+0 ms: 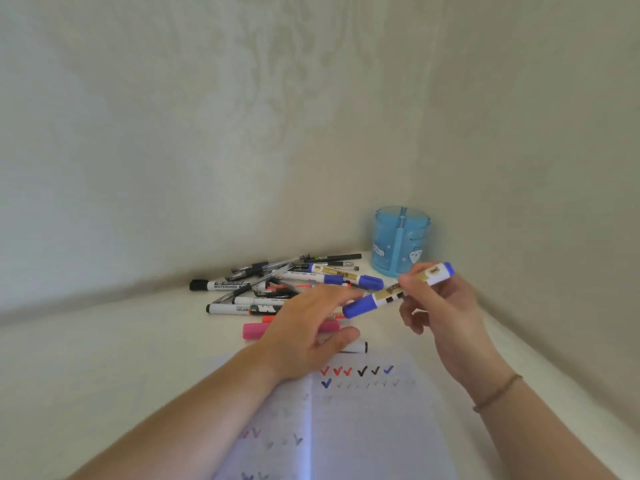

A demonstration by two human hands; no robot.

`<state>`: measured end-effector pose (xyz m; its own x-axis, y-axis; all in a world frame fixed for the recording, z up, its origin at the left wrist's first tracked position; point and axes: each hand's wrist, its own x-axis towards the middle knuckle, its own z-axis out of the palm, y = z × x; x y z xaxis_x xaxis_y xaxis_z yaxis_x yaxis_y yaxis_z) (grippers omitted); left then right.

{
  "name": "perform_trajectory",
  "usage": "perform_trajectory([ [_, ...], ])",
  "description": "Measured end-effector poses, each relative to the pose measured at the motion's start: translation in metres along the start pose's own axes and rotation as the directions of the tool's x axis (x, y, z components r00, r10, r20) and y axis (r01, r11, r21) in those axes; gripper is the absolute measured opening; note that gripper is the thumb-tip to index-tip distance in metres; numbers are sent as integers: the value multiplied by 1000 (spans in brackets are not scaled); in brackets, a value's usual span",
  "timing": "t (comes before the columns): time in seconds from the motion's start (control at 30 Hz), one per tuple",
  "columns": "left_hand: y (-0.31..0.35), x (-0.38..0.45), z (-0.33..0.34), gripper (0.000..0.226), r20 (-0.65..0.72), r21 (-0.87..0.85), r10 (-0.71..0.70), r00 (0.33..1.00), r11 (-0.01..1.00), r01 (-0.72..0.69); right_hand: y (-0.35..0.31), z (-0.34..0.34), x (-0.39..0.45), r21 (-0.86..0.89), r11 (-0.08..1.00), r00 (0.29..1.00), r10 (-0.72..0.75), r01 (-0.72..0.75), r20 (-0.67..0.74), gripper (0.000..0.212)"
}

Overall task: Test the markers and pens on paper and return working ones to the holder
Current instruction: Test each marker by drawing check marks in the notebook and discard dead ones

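A blue marker (398,291) is being pinched by the right hand (446,313); the left hand (304,334) is being held open nearby.

The right hand (440,306) pinches a capped blue marker (398,291), held tilted above the table. The left hand (308,327) lies flat, fingers extended, over the pen pile (277,285). Beyond the right hand stands the blue holder (400,242). Beneath both wrists lies the check-marked paper (363,410).

Open holder (401,242) mouth; pen pile (277,289) just left, walls close behind.
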<state>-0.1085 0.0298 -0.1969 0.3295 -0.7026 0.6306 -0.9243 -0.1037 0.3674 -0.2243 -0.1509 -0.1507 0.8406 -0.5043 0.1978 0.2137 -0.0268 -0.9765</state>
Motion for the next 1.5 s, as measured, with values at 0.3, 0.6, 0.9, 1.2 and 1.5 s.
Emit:
perform_trajectory([
  [0.3,-17,-37,-75,55,200,381,-90,976,925,8,-45,42,-19,-119,992,992,51,-38,114,38],
  [0.6,16,-225,-243,39,4,631,-363,932,724,279,-86,136,-81,-148,979,882,-54,139,468,24],
  [0.9,95,-406,-308,34,-282,612,-565,776,517,599,-38,280,-174,-228,943,563,54,243,825,29],
  [1.2,113,-451,-306,36,-325,564,-619,715,480,672,23,322,-223,-471,707,317,351,528,881,37],
  [1.5,92,-408,-293,29,-260,522,-602,755,570,634,-47,283,-207,-71,894,378,-114,442,919,10],
])
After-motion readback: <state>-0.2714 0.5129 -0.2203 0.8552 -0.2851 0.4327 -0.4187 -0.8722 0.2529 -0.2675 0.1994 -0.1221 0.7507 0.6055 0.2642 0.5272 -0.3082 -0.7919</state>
